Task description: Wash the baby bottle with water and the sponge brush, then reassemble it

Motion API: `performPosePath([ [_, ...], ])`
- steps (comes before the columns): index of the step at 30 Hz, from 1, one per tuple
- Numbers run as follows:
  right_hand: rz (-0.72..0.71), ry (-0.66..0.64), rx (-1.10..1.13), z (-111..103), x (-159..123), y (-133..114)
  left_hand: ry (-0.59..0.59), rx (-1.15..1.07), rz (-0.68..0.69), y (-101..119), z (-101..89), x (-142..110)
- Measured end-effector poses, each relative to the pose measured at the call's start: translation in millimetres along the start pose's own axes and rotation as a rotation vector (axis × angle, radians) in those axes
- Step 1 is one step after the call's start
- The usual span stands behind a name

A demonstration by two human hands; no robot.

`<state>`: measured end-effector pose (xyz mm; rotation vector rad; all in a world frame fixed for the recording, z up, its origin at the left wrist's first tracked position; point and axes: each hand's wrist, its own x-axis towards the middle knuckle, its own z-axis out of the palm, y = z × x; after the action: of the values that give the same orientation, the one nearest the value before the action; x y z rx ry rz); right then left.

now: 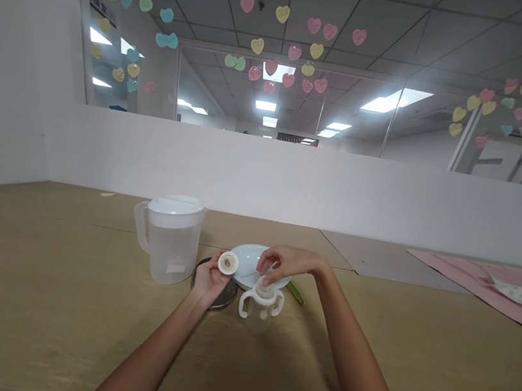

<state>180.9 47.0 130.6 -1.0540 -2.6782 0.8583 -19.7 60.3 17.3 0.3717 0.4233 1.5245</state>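
Note:
In my left hand point(210, 282) is a white round bottle cap point(228, 263), its opening turned toward me. A clear baby bottle point(259, 318) with two white side handles stands upright on the table in front of me. Over its mouth, my right hand point(283, 264) has thumb and fingers bent down around a translucent piece point(265, 287) at the neck. Whether that piece is loose or part of the bottle I cannot tell. Behind the bottle lies a white plate point(246, 258), and a dark round dish point(226, 297) is partly hidden by my left hand.
A translucent lidded pitcher point(171, 247) stands left of my left hand. A green utensil handle point(296, 293) sticks out right of the plate. Pink cloth point(454, 274) covers the far right of the table. A low wall point(268, 177) with glass above closes off the back.

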Motion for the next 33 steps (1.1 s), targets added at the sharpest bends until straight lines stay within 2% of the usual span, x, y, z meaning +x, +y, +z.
performPosePath([
  [2, 0.003, 0.098, -0.007, 4, 6, -1, -0.022, -0.011, -0.016, 0, 2.5, -2],
  [6, -0.061, 0.383, 0.046, 23, 31, -6, -0.093, 0.021, -0.042, -1, 5.1, -5],
  [8, -0.114, 0.401, 0.07, 34, 43, -7, -0.153, 0.045, -0.051, 0, 4.5, -5],
  [11, -0.102, 0.403, 0.152, 44, 55, -5, -0.222, 0.095, 0.001, -1, 2.6, -4],
  [15, -0.008, 0.566, 0.241, 46, 60, -1, -0.271, 0.333, 0.257, -3, 2.3, -6],
  [19, 0.026, 0.702, 0.205, 48, 61, -1, -0.195, 0.885, 0.653, -7, 5.0, -18],
  [21, 0.012, 0.722, 0.15, 51, 61, -3, -0.144, 1.092, 0.823, -8, 6.2, -25],
  [23, -0.001, 0.714, 0.092, 53, 60, -6, -0.119, 1.182, 0.906, -8, 6.8, -28],
  [28, -0.05, 0.673, -0.078, 54, 56, -10, -0.1, 1.262, 0.954, -6, 6.4, -28],
  [33, -0.05, 0.613, -0.15, 51, 52, -13, -0.087, 1.29, 0.981, -6, 6.5, -28],
])
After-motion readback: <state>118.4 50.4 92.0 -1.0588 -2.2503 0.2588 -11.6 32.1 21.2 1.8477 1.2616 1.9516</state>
